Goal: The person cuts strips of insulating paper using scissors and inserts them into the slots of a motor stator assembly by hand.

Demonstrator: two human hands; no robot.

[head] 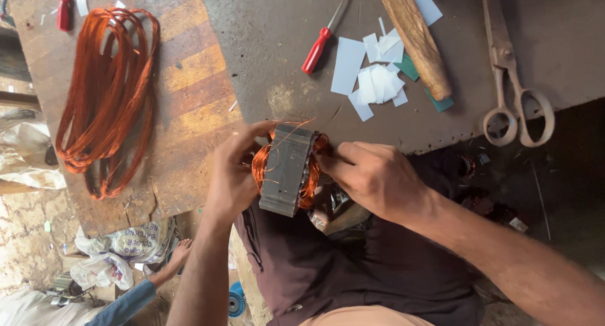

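Head view, looking down: motor stator (pixel 288 169), grey laminated steel with copper windings bulging from both ends, held between both hands just off the near edge of the surface (pixel 391 121), over the lap. Long axis running left to right, one wound end facing each hand. Left hand (pixel 232 174) curled round the left end, fingertips pinching loose copper strands at the top. Right hand (pixel 373 176) closed against the right end, fingers pressed into the winding; equally near, both touching. On the surface beyond: big loose copper wire coil (pixel 107 99) towards the far left corner, red-handled screwdriver (pixel 322 36), white paper slips (pixel 375 74), wooden mallet handle (pixel 416 39), rusty scissors (pixel 513 80) at the right edge.
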